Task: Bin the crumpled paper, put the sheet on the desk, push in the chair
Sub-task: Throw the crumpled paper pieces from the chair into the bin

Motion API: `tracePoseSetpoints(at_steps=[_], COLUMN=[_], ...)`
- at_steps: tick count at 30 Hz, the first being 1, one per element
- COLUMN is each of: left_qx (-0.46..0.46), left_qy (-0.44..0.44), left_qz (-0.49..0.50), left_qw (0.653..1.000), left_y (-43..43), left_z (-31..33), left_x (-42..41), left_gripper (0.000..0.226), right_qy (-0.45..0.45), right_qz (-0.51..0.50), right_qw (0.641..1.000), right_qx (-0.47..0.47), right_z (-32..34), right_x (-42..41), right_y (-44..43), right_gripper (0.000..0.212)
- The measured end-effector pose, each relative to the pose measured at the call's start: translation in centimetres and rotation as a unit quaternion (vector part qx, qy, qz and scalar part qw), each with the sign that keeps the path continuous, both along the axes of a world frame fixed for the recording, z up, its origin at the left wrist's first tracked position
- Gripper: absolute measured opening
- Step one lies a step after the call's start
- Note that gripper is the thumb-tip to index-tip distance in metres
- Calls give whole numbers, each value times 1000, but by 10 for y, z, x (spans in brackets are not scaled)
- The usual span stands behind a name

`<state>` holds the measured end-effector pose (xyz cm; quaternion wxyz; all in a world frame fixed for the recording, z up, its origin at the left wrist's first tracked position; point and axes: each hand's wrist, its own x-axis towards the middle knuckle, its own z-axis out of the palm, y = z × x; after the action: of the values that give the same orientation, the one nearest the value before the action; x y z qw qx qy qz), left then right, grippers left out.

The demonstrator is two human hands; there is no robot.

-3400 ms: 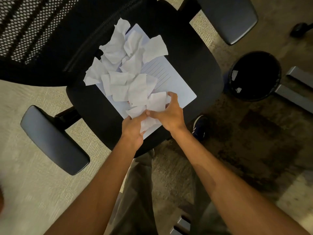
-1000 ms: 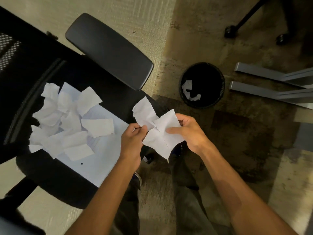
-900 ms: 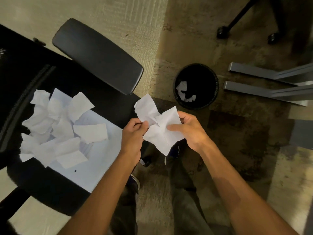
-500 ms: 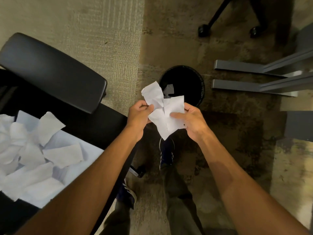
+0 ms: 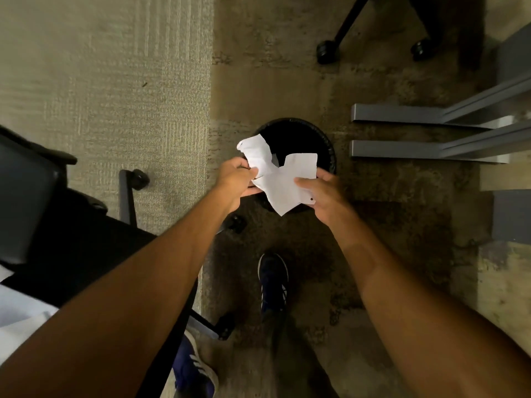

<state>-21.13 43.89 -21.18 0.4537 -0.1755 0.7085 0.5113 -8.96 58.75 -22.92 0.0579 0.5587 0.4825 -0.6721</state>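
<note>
Both my hands hold white crumpled paper (image 5: 278,179) right over the round black bin (image 5: 304,136) on the floor. My left hand (image 5: 234,179) pinches the paper's left side and my right hand (image 5: 321,193) grips its right side. The bin's near rim is hidden behind the paper and my hands. The black office chair (image 5: 74,237) is at the left edge, with a corner of the white sheet (image 5: 20,311) showing on its seat at the lower left.
Grey desk feet (image 5: 402,130) lie on the floor right of the bin. Another chair's castors (image 5: 326,51) stand at the top. My dark blue shoes (image 5: 273,280) are below the bin. Carpet covers the floor.
I have turned right and stepped from the chair toward the bin. The paper in both hands has moved forward until it hangs over the bin's opening. The chair has slid to the left edge.
</note>
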Motion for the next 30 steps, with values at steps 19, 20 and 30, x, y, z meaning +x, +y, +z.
tracePoseSetpoints(at_steps=[19,20,30], left_qx=[-34,-42,7], left_qy=[-41,-42,-61], left_qz=[-78,-92,-73], left_qw=[996,994,995], left_y=[62,65,52], left_z=[-109,-108,-69], left_x=[-12,-13,-19], left_gripper=[38,46,72], right_qy=[-83,-90,-117], right_qz=[-62,-50,3], right_qw=[991,991,989], right_qx=[81,82,95], right_z=[-106,-106,-75], right_x=[-17,-18,-20], right_y=[13,13,9], right_gripper=[41,43,50])
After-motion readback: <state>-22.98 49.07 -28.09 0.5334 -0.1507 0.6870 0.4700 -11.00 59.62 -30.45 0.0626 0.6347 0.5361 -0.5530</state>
